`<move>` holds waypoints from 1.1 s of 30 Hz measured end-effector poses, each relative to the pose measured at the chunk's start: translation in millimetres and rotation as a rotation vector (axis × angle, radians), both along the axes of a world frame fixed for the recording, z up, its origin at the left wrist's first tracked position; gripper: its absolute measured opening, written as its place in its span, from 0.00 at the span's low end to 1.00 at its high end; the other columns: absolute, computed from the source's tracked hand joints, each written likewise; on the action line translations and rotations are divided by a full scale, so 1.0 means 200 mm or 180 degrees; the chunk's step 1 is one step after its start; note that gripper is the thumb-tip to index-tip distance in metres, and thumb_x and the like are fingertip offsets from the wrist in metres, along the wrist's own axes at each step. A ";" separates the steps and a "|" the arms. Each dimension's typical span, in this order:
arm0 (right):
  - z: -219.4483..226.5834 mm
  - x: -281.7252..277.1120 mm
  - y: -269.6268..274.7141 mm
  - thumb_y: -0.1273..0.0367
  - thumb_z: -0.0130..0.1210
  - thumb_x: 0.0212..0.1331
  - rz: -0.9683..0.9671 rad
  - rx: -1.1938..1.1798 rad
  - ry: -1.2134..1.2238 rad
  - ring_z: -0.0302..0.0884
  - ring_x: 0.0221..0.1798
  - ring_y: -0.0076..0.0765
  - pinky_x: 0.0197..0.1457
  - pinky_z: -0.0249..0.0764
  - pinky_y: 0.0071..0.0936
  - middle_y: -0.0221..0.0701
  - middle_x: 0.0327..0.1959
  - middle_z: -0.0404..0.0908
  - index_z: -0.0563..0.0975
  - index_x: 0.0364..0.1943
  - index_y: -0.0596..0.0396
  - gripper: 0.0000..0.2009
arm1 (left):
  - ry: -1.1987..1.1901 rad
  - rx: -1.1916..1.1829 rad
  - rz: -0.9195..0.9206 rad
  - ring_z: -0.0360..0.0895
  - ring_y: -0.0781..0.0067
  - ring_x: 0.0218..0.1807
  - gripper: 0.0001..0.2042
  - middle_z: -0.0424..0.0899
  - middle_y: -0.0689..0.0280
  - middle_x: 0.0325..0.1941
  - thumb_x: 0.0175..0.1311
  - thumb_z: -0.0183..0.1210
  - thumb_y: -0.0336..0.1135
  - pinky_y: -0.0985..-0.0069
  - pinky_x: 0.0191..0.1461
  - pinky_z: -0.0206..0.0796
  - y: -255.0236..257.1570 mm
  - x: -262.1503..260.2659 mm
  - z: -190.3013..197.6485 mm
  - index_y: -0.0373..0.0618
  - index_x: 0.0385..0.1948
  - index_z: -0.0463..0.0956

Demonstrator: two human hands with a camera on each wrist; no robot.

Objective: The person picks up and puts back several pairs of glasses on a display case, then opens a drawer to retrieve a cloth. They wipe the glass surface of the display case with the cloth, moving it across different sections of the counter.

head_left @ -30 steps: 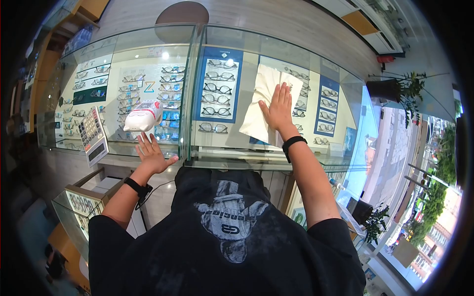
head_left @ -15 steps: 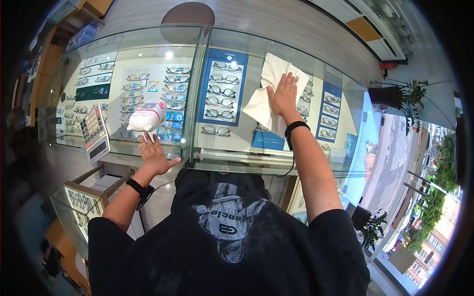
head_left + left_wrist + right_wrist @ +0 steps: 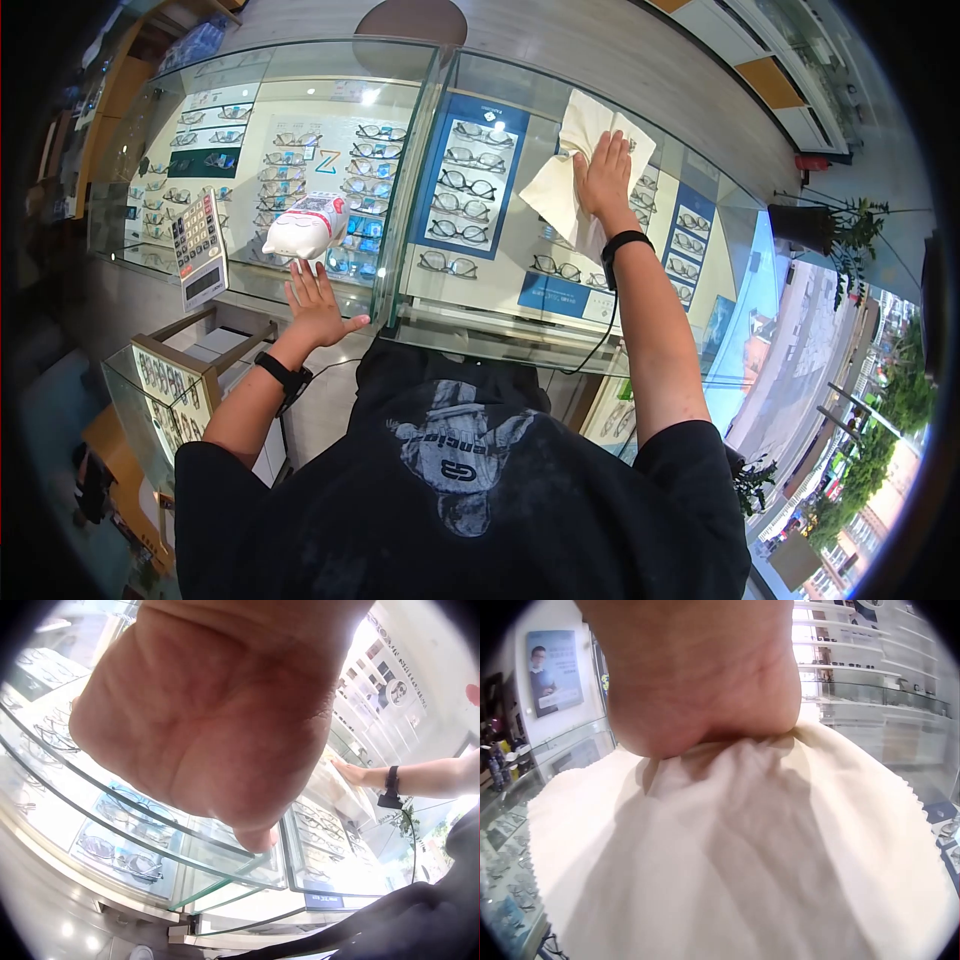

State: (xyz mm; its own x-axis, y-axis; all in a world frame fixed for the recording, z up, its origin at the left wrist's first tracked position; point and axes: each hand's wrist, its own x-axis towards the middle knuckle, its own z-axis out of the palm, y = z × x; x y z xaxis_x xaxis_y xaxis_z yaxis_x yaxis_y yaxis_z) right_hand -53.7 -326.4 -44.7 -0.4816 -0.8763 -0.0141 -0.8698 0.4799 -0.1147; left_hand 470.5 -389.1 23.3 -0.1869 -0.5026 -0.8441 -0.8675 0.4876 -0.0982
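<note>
My right hand [image 3: 606,180] lies flat on a cream cloth [image 3: 553,196] with zigzag edges, pressing it against the glass top of the display case [image 3: 500,285]. In the right wrist view the cloth [image 3: 727,847] is wrinkled below the heel of that hand. My left hand [image 3: 318,312] rests with fingers spread at the near edge of the left-hand case. Its fingertips reach close to a white figurine [image 3: 305,228] with a pink collar. In the left wrist view the palm [image 3: 202,727] fills the upper middle, over the glass edge.
Rows of eyeglasses [image 3: 466,184] lie under the glass. A calculator [image 3: 201,250] stands tilted at the left case's near edge. A glass seam [image 3: 412,190] divides the two cases. Beyond them is a round brown stool [image 3: 410,28]; a potted plant [image 3: 800,228] stands to the right.
My right hand has slid the cloth away from me, toward the far edge of the case, uncovering eyeglasses and a blue card near the front. The left hand stays nearly in place.
</note>
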 end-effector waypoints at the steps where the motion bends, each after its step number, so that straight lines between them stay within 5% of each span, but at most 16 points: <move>1: 0.00 -0.02 -0.02 0.47 0.37 0.76 0.0068 -0.0051 0.0034 0.33 0.84 0.63 0.84 0.35 0.53 0.57 0.82 0.39 0.47 0.77 0.68 0.40 | -0.0013 0.0018 -0.0012 0.06 0.27 0.78 0.70 0.17 0.25 0.77 0.55 0.48 0.84 0.33 0.77 0.11 0.00 0.00 0.00 0.21 0.73 0.22; 12: -0.01 -0.27 -0.13 0.47 0.39 0.75 0.0461 -0.0160 -0.0061 0.36 0.85 0.59 0.84 0.37 0.50 0.54 0.82 0.42 0.50 0.78 0.64 0.39 | -0.0200 -0.0037 -0.0036 0.07 0.29 0.79 0.72 0.17 0.27 0.78 0.53 0.49 0.85 0.37 0.79 0.14 -0.01 -0.01 -0.01 0.22 0.73 0.20; 23: -0.01 -0.58 0.06 0.46 0.35 0.76 0.0356 0.0001 -0.0001 0.34 0.85 0.55 0.85 0.36 0.47 0.50 0.83 0.41 0.48 0.79 0.60 0.39 | -0.0250 -0.0145 -0.0061 0.05 0.30 0.79 0.72 0.15 0.28 0.78 0.53 0.49 0.85 0.37 0.79 0.16 0.00 0.01 -0.03 0.22 0.72 0.20; 33: 0.06 -0.49 0.26 0.32 0.42 0.66 0.0174 0.0329 0.0095 0.31 0.85 0.59 0.84 0.35 0.49 0.55 0.83 0.38 0.46 0.79 0.64 0.53 | -0.0108 -0.0153 -0.0003 0.05 0.32 0.79 0.73 0.13 0.29 0.78 0.51 0.52 0.84 0.37 0.79 0.15 -0.02 0.02 -0.04 0.23 0.73 0.19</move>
State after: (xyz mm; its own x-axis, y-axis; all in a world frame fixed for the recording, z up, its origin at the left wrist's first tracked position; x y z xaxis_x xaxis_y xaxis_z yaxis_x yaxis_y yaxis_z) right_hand -150.7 -273.6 -31.9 -0.4347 -0.8958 -0.0922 -0.8973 0.4396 -0.0407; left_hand 475.0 -392.3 16.0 -0.1591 -0.5425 -0.8249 -0.8628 0.4825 -0.1509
